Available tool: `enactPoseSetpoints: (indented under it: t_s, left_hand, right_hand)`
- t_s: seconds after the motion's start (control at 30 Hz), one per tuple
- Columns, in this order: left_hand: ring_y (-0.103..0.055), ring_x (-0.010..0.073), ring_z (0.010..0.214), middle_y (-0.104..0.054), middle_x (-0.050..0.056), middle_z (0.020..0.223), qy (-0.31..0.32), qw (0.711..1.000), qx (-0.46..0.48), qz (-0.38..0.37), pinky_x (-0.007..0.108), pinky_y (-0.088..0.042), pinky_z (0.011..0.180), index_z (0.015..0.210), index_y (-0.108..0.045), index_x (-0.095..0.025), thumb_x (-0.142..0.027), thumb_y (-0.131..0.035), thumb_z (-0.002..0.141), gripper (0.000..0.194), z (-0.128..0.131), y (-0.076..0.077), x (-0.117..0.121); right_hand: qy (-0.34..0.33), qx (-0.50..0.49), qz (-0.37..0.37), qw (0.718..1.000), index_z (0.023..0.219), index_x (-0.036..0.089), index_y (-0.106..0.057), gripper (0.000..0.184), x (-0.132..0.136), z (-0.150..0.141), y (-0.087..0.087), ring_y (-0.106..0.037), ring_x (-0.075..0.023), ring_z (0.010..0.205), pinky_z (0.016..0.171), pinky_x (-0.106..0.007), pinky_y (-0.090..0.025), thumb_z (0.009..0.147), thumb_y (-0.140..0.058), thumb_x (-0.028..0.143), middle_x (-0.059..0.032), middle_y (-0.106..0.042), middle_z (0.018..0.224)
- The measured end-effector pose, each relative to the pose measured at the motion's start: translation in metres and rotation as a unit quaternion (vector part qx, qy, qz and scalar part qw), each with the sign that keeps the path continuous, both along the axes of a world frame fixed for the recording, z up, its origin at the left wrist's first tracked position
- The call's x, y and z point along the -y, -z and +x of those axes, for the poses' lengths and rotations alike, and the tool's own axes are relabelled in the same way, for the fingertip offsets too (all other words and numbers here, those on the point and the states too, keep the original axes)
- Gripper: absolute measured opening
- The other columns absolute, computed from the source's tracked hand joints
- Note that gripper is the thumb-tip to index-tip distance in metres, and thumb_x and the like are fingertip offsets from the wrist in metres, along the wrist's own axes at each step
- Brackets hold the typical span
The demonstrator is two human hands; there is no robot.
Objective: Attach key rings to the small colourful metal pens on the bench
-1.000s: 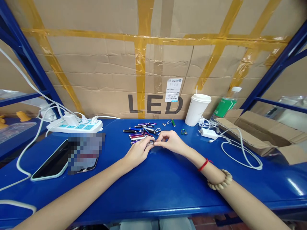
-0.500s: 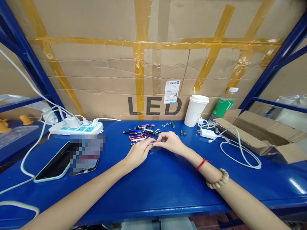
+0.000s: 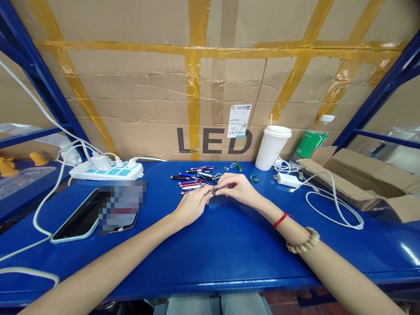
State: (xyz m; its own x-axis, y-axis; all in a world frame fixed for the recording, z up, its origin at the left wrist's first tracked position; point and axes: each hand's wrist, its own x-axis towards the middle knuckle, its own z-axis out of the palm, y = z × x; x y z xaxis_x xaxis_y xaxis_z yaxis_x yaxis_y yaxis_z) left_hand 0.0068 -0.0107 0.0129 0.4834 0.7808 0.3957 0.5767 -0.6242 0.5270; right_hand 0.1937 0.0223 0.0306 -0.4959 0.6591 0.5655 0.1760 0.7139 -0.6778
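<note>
My left hand is closed around a small silver pen-shaped flashlight, whose round dark end points toward my right hand. At that end, the thumb and forefinger of my right hand are pinched; whether a tiny part is between them I cannot make out. Most of the flashlight's body is covered by my left fingers. Just behind my left hand lies a pile of similar slim metal flashlights in purple, blue, black, red and silver, some with clips. Farther back are a green carabiner piece and small round button cells.
A white cup with a straw, a bottle, a charger with its cable and an open cardboard box stand right. Left are a power strip and two phones. A large carton forms the back.
My right fingers have shifted at the flashlight's end, and its round opening now shows between my hands. The whole view has moved slightly.
</note>
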Motion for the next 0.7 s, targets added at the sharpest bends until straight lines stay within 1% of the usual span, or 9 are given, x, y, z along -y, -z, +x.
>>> enactPoseSetpoints:
  t_s: [0.07,0.17,0.27,0.4,0.57,0.7]
  left_hand:
    - [-0.051,0.0135,0.067,-0.055,0.001,0.076,0.013,1.000,-0.004,-0.003,0.024,-0.035,0.063,0.088,-0.050,-0.017,-0.025,-0.029,0.092,0.022,-0.001,0.001,0.000]
    - [-0.052,0.0148,0.070,-0.057,0.002,0.081,0.022,1.000,-0.010,-0.016,0.024,-0.035,0.062,0.096,-0.048,-0.017,-0.026,-0.031,0.092,0.020,-0.003,0.003,0.000]
    - [-0.054,0.0154,0.068,-0.057,0.003,0.082,0.037,0.999,-0.010,-0.029,0.024,-0.036,0.059,0.089,-0.041,-0.017,-0.025,-0.033,0.091,0.012,-0.004,0.004,0.000]
    - [-0.056,0.0164,0.073,-0.059,0.004,0.085,0.065,0.998,-0.002,-0.002,0.024,-0.038,0.062,0.082,-0.034,-0.017,-0.024,-0.033,0.091,0.011,-0.005,0.006,0.000]
    - [-0.057,0.0172,0.076,-0.060,0.005,0.086,0.052,0.996,0.003,0.067,0.024,-0.040,0.064,0.082,-0.037,-0.017,-0.021,-0.036,0.089,0.009,-0.007,0.010,-0.001]
    - [-0.056,0.0158,0.069,-0.059,0.003,0.078,0.041,0.992,0.012,0.116,0.023,-0.040,0.063,0.078,-0.038,-0.017,-0.019,-0.039,0.087,0.009,-0.008,0.013,-0.002]
  right_hand:
    - [-0.026,-0.022,-0.020,0.999,0.067,0.013,-0.067,0.012,0.000,-0.001,0.004,-0.052,-0.0090,0.061,0.049,-0.020,-0.045,0.067,-0.070,0.025,-0.0052,-0.057,0.074]
    - [-0.058,-0.034,-0.063,0.996,0.064,0.013,-0.066,0.011,0.001,-0.003,0.008,-0.051,-0.0087,0.059,0.045,-0.019,-0.046,0.066,-0.070,0.022,-0.0048,-0.054,0.074]
    - [-0.070,-0.021,-0.080,0.994,0.062,0.012,-0.066,0.011,0.003,-0.003,0.008,-0.050,-0.0083,0.058,0.047,-0.020,-0.047,0.067,-0.069,0.022,-0.0049,-0.054,0.074]
    - [-0.051,0.012,-0.039,0.998,0.059,0.011,-0.064,0.014,0.007,-0.005,0.005,-0.051,-0.0088,0.061,0.051,-0.020,-0.044,0.067,-0.069,0.022,-0.0050,-0.054,0.070]
    - [-0.012,0.038,0.014,0.999,0.055,0.011,-0.059,0.020,0.009,-0.007,0.006,-0.050,-0.0084,0.062,0.053,-0.019,-0.039,0.066,-0.071,0.023,-0.0040,-0.055,0.067]
    - [-0.005,0.042,0.026,0.999,0.055,0.011,-0.056,0.022,0.008,-0.008,0.009,-0.050,-0.0084,0.061,0.052,-0.020,-0.037,0.067,-0.070,0.025,-0.0038,-0.056,0.068]
